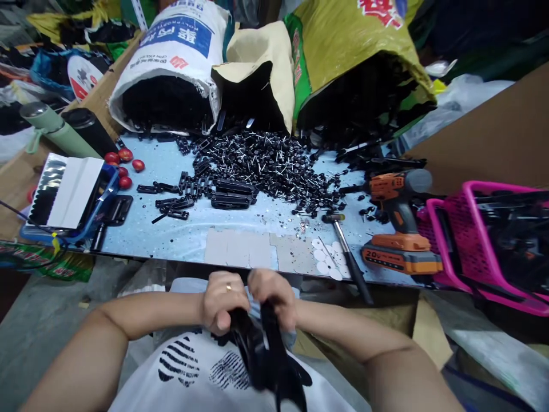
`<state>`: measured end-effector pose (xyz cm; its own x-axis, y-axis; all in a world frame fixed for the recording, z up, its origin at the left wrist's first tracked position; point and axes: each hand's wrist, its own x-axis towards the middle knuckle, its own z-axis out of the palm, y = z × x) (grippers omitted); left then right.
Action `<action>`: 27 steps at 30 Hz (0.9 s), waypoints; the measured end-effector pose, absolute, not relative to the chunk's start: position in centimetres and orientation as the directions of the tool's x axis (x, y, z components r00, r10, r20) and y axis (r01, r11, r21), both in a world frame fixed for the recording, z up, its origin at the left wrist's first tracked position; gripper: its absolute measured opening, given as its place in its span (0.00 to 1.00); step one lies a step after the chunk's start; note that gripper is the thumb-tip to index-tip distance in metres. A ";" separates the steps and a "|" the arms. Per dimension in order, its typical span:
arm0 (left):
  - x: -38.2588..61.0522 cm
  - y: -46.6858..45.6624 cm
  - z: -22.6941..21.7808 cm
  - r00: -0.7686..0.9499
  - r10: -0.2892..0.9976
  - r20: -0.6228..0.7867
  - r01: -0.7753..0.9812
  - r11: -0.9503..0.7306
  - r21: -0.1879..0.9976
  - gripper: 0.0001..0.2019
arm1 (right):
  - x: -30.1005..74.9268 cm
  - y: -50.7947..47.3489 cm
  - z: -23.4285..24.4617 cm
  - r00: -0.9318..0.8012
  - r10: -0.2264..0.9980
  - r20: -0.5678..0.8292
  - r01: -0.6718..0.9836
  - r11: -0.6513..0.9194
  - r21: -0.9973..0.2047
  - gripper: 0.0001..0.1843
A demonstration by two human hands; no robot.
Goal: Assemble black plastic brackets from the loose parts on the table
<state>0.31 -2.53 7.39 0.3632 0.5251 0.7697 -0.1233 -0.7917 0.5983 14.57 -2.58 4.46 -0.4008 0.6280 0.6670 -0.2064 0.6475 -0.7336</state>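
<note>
Close to my chest, just below the table's front edge, both of my hands are closed on a long black part (257,360) with two arms. My left hand (225,300), with a ring on one finger, wraps the upper end of one arm. Fingers of my right hand (274,294) curl round the other arm. Motion blurs the part's lower end, and its exact kind is unclear. Ahead on the table lies a pile of small black pieces with metal pins (266,163). Several black clip-like parts (234,194) lie in front of it.
A hammer (349,257) overhangs the front edge at right, beside an orange cordless drill (398,220) and pink baskets (472,240). Open sacks (180,51) line the back. At left are a blue tray (96,209), small red fruits (124,154) and a green bottle (64,134).
</note>
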 end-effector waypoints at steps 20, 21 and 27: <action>-1.1 13.8 -2.1 0.501 0.857 0.117 0.861 -0.507 0.028 0.36 | 17.5 24.4 -0.8 -0.140 0.894 0.426 0.767 0.370 -0.524 0.32; -1.1 13.9 -1.9 0.494 0.863 0.106 0.865 -0.500 0.039 0.36 | 17.7 26.2 -0.1 -0.157 0.885 0.438 0.789 0.379 -0.483 0.30; -3.1 14.1 0.7 0.460 0.878 0.136 0.869 -0.476 0.133 0.34 | 18.0 37.2 2.7 -0.237 0.899 0.368 0.888 0.355 -0.294 0.25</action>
